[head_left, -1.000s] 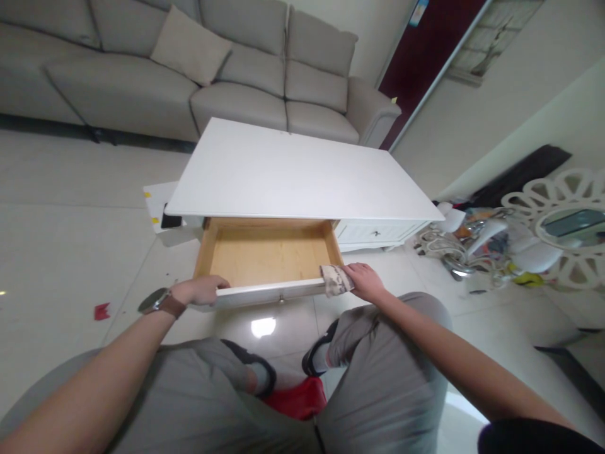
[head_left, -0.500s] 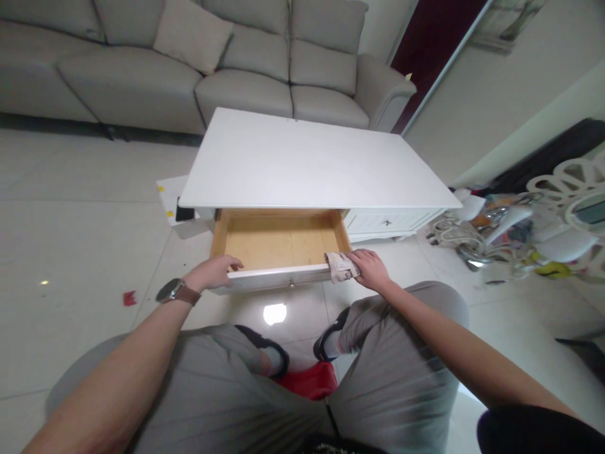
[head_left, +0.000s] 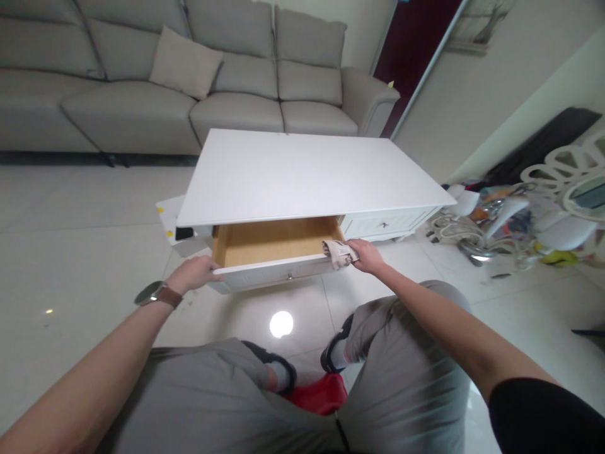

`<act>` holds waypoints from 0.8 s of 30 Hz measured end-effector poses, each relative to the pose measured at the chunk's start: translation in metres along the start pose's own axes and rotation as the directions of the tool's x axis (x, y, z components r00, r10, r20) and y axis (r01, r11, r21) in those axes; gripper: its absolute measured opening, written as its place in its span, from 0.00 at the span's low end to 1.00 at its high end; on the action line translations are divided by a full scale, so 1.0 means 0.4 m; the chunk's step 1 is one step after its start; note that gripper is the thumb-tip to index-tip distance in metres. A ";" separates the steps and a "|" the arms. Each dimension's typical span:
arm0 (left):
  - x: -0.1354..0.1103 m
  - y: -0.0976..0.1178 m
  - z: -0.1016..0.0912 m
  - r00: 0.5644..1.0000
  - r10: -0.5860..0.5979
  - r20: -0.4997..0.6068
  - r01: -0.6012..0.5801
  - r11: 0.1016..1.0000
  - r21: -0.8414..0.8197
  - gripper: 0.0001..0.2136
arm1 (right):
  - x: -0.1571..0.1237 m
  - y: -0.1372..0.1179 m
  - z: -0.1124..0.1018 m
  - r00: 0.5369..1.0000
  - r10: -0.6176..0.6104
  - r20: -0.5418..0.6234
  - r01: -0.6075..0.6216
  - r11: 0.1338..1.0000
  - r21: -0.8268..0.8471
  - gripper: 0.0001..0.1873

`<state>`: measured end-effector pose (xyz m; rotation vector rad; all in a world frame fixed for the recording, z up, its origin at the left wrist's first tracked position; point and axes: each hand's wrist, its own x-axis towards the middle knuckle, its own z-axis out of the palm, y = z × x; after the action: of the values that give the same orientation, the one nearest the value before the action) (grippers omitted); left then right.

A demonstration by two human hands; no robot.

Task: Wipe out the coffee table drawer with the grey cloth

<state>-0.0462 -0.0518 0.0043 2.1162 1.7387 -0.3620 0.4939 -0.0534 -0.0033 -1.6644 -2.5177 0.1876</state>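
A wooden drawer (head_left: pixel 265 243) with a white front (head_left: pixel 265 272) and a small knob stands pulled out of the white coffee table (head_left: pixel 302 176); no contents show in the visible part. At the left end of that front, my left hand (head_left: pixel 196 272) is closed on the edge, a watch on its wrist. My right hand (head_left: pixel 368 255) is closed around a patterned cloth (head_left: pixel 340 253), which hangs over the drawer's front right corner. Some of the right fingers are hidden by the cloth and hand.
Beyond the table runs a grey sofa (head_left: pixel 236 107) with a cushion (head_left: pixel 184 63). A white box (head_left: pixel 167 217) with a dark phone-like object (head_left: pixel 183 233) stands left of the table. White lamps and clutter (head_left: pixel 501 221) lie at right. Between my feet is something red (head_left: pixel 316 394).
The drawer has slid partway in toward the table. My left hand has shifted left to the front's end; my right hand and the cloth stay at the right corner. The view has tilted up.
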 end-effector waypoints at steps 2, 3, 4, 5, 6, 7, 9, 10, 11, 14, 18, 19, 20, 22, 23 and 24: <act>0.007 -0.003 -0.004 0.999 0.010 0.032 -0.010 1.000 0.003 0.10 | -0.005 0.034 0.005 0.973 0.215 -0.086 -0.203 0.970 0.133 0.29; 0.009 -0.004 -0.006 0.999 0.016 0.043 -0.017 1.000 0.004 0.10 | -0.006 0.054 0.006 0.926 0.356 -0.127 -0.325 0.921 0.215 0.27; 0.012 -0.005 -0.006 0.999 0.019 0.051 -0.020 1.000 0.005 0.09 | -0.005 0.076 0.007 0.857 0.493 -0.151 -0.435 0.849 0.300 0.26; 0.013 -0.005 -0.006 0.998 0.023 0.060 -0.023 1.000 0.005 0.09 | -0.004 0.100 0.005 0.780 0.607 -0.151 -0.522 0.764 0.379 0.26; 0.014 -0.006 -0.006 0.998 0.029 0.064 -0.029 1.000 0.004 0.10 | 0.000 0.123 0.003 0.709 0.693 -0.128 -0.584 0.679 0.444 0.26; 0.015 -0.006 -0.005 0.997 0.034 0.067 -0.034 0.999 0.000 0.10 | 0.006 0.144 -0.001 0.660 0.747 -0.083 -0.628 0.609 0.484 0.25; 0.014 -0.007 -0.003 0.996 0.045 0.079 -0.044 0.999 -0.021 0.11 | 0.028 0.173 -0.006 0.630 0.776 0.025 -0.681 0.536 0.499 0.25; 0.013 -0.008 -0.002 0.995 0.049 0.087 -0.046 0.998 -0.035 0.11 | 0.045 0.178 -0.006 0.640 0.765 0.073 -0.691 0.531 0.491 0.26; 0.013 -0.010 -0.002 0.994 0.051 0.092 -0.047 0.998 -0.048 0.11 | 0.066 0.176 -0.004 0.656 0.746 0.113 -0.692 0.536 0.485 0.26; 0.012 -0.016 0.001 0.993 0.058 0.100 -0.051 0.996 -0.072 0.11 | 0.141 0.134 0.019 0.762 0.622 0.178 -0.630 0.649 0.426 0.27; 0.012 -0.018 0.003 0.992 0.060 0.108 -0.052 0.996 -0.070 0.10 | 0.222 0.061 0.065 0.854 0.499 0.146 -0.517 0.844 0.141 0.35; 0.010 -0.017 0.003 0.993 0.059 0.106 -0.052 0.997 -0.063 0.10 | 0.232 0.052 0.072 0.852 0.510 0.122 -0.521 0.848 0.093 0.36; 0.008 -0.015 0.003 0.993 0.062 0.099 -0.057 0.997 -0.054 0.09 | 0.238 0.051 0.075 0.850 0.516 0.109 -0.524 0.848 0.074 0.36; 0.003 -0.011 0.002 0.994 0.080 0.075 -0.078 0.996 -0.034 0.08 | 0.237 0.069 0.064 0.863 0.488 0.133 -0.502 0.859 0.099 0.36; -0.001 -0.009 0.002 0.994 0.089 0.063 -0.087 0.996 -0.024 0.08 | 0.232 0.087 0.050 0.872 0.461 0.164 -0.482 0.867 0.125 0.33; -0.004 -0.007 0.002 0.994 0.092 0.055 -0.091 0.996 -0.017 0.08 | 0.224 0.110 0.032 0.879 0.431 0.205 -0.463 0.874 0.148 0.30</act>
<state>-0.0493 -0.0533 0.0038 2.1464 1.6023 -0.3783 0.4968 0.0457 -0.0207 -2.1990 -2.0805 0.6162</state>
